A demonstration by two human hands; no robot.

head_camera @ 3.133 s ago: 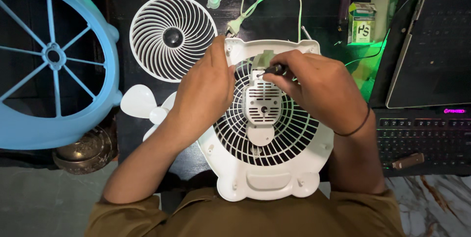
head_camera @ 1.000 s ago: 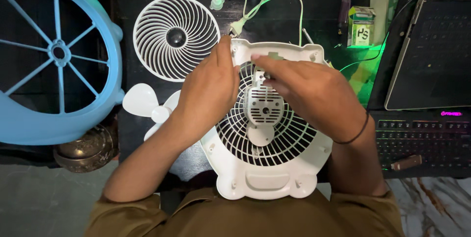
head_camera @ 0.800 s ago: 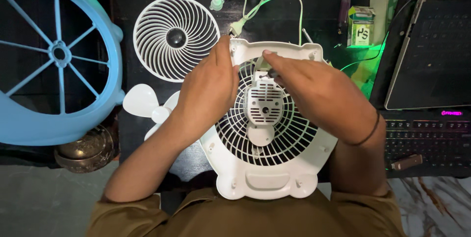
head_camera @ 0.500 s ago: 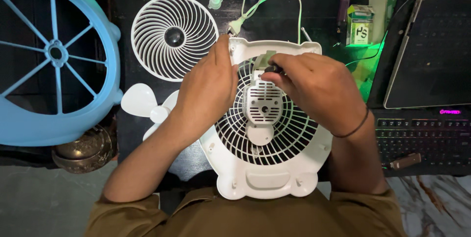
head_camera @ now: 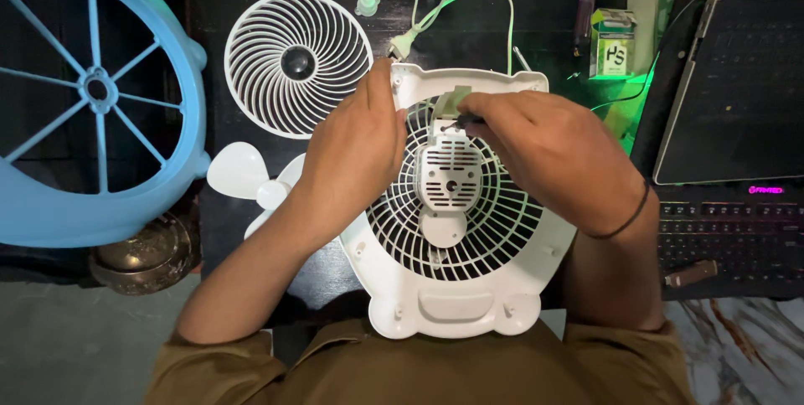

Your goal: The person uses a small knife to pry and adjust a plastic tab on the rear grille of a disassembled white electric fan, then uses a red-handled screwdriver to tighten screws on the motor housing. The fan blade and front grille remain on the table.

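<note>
A white fan housing (head_camera: 456, 288) with a slatted rear grille lies flat on the dark table in front of me. My left hand (head_camera: 356, 154) rests on its upper left edge and grips it there. My right hand (head_camera: 544, 154) is over the top of the housing, fingers pinched on a small dark tool whose tip (head_camera: 452, 123) shows beside a pale green part (head_camera: 456, 99) near the motor cover (head_camera: 450, 179). What the tool touches is hidden by my fingers.
A round white front grille (head_camera: 297, 61) and a white fan blade (head_camera: 243, 179) lie to the left. A large blue fan frame (head_camera: 100, 95) sits far left above a brass bowl (head_camera: 142, 254). A white cord and plug (head_camera: 402, 45), a small box (head_camera: 611, 41), a laptop (head_camera: 737, 87) and a keyboard (head_camera: 729, 237) are nearby.
My right hand drew forward over the housing's top, then came back and now pinches the tool at the green part again. My left hand stayed on the housing's edge.
</note>
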